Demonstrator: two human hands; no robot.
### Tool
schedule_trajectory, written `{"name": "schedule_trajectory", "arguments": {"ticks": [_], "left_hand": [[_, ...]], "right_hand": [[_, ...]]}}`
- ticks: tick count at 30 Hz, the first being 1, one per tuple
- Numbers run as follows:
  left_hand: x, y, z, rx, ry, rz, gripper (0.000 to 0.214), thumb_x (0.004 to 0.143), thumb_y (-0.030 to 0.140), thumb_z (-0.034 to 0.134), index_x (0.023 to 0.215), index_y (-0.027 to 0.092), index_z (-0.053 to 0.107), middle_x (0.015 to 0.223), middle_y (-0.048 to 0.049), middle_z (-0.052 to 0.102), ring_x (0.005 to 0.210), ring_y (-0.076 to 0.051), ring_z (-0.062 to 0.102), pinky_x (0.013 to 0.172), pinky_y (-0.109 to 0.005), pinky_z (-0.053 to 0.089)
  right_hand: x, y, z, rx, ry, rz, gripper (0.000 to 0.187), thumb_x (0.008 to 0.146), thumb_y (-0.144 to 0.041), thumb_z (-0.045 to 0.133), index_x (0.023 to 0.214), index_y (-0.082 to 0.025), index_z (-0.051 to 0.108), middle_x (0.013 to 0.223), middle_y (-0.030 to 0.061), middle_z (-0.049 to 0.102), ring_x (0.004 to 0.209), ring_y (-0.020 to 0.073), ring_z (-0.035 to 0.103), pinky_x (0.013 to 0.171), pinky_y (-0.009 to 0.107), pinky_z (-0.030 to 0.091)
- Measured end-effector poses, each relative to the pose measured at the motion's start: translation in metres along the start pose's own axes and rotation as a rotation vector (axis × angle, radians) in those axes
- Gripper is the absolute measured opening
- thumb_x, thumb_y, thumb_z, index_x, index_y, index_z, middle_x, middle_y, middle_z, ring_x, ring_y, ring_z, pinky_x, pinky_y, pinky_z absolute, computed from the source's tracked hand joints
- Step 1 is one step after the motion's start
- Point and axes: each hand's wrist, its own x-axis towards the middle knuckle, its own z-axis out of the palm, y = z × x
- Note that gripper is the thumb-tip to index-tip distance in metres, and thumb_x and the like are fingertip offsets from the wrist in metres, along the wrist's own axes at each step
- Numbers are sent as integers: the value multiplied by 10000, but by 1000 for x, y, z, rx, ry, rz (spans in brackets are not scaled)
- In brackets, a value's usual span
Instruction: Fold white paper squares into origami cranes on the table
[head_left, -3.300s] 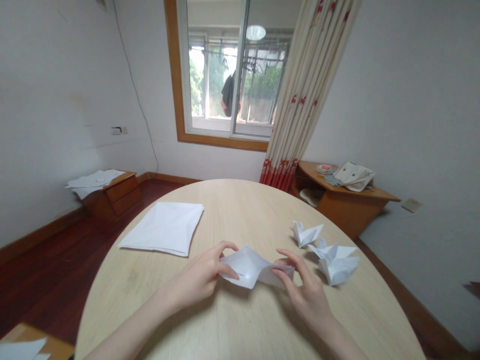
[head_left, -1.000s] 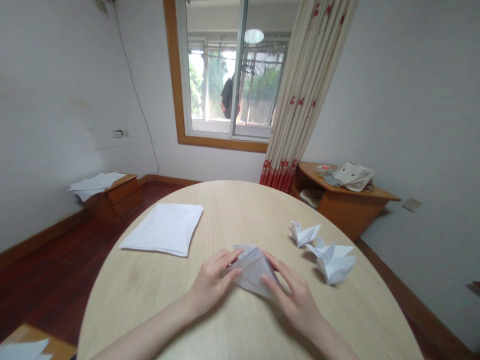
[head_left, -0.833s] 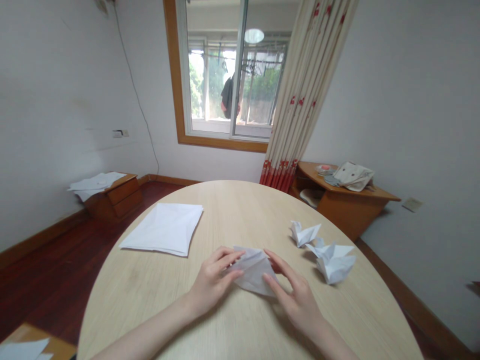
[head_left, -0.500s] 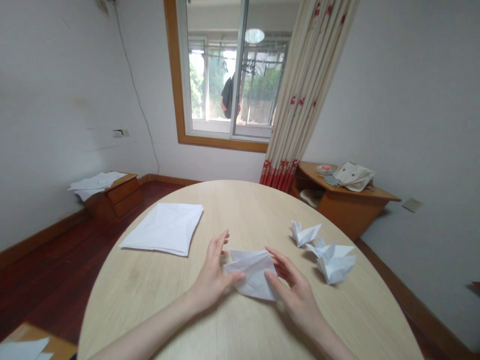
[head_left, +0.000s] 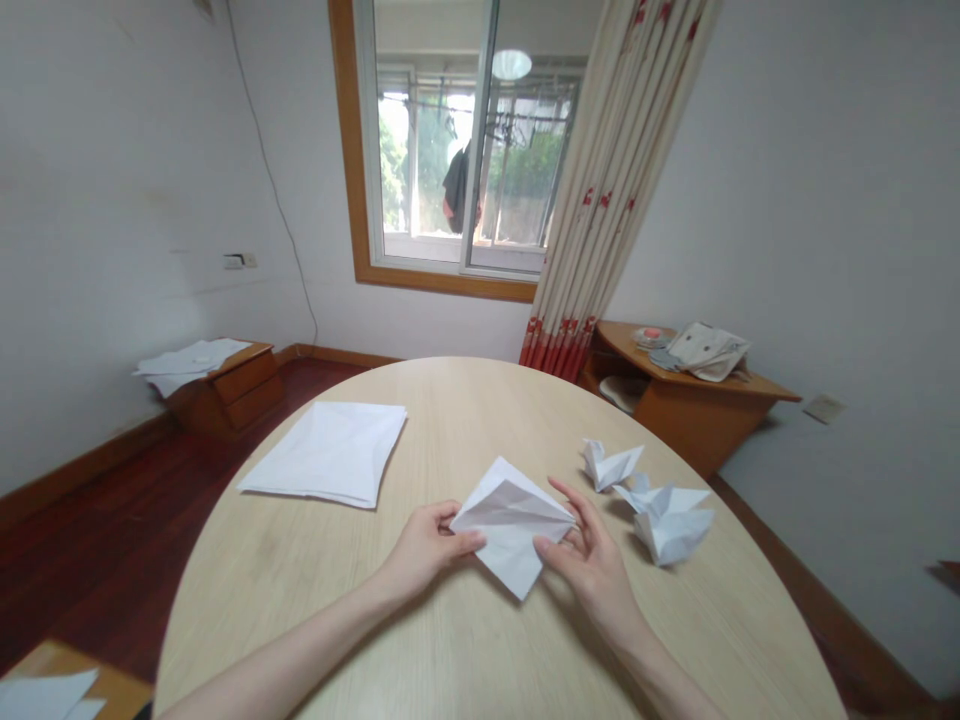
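Note:
A creased, folded white sheet of paper [head_left: 510, 530] is held between my two hands over the near middle of the table, one corner pointing away from me and one toward me. My left hand [head_left: 427, 545] pinches its left corner, thumb on top and fingers underneath. On the other side my right hand [head_left: 589, 555] grips the right edge, the thumb lying on the paper and the index finger stretched out past the corner. To the right of that hand lie folded paper figures, a smaller one [head_left: 611, 465] and a larger one [head_left: 671, 525] nearer me.
A stack of white paper [head_left: 330, 455] lies at the left on the round wooden table [head_left: 465, 400]. A corner desk [head_left: 697, 410] with a cloth bag stands behind on the right. Papers cover a low drawer cabinet [head_left: 247, 390] by the left wall.
The folded paper has turned so that a corner now points away from me. My left fingers, raised and apart before, have closed on its left corner.

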Motion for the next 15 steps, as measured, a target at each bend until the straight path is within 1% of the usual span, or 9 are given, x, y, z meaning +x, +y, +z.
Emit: {"name": "schedule_trajectory", "arguments": {"ticks": [2, 5, 10, 13, 15], "left_hand": [[2, 1, -2, -5, 51, -10, 466, 596, 501, 828, 771, 94, 683, 690, -71, 686, 605, -164, 612, 564, -248, 455], [2, 3, -3, -24, 85, 13, 483, 630, 549, 791, 753, 94, 685, 654, -65, 675, 558, -142, 585, 536, -238, 445], [0, 7, -1, -14, 94, 47, 505, 652, 583, 762, 769, 97, 694, 637, -53, 669, 558, -137, 580, 539, -229, 445], [0, 8, -2, 23, 109, 55, 499, 658, 583, 757, 761, 98, 695, 602, -37, 648, 511, -117, 547, 500, -213, 414], [1, 7, -3, 50, 119, 55, 494, 661, 580, 754, 758, 98, 694, 579, -24, 630, 472, -102, 512, 464, -203, 380]], "right_hand": [[0, 4, 0, -13, -16, -3, 640, 762, -402, 701, 1328, -241, 449, 963, 64, 652, 826, 207, 656, 725, 336, 551], [0, 6, 0, -21, -49, 26, 635, 743, -370, 706, 1311, -238, 455, 900, 36, 631, 784, 197, 641, 707, 322, 541], [1, 0, 3, -43, -127, 71, 596, 728, -322, 694, 1265, -212, 461, 953, 57, 647, 828, 216, 646, 734, 333, 531], [1, -4, 4, -80, -170, 77, 569, 713, -309, 687, 1226, -199, 465, 980, 73, 659, 901, 239, 643, 774, 354, 523], [1, -5, 4, -121, -195, 77, 579, 716, -317, 674, 1238, -197, 453, 1025, 86, 657, 932, 245, 638, 813, 376, 513]]}}
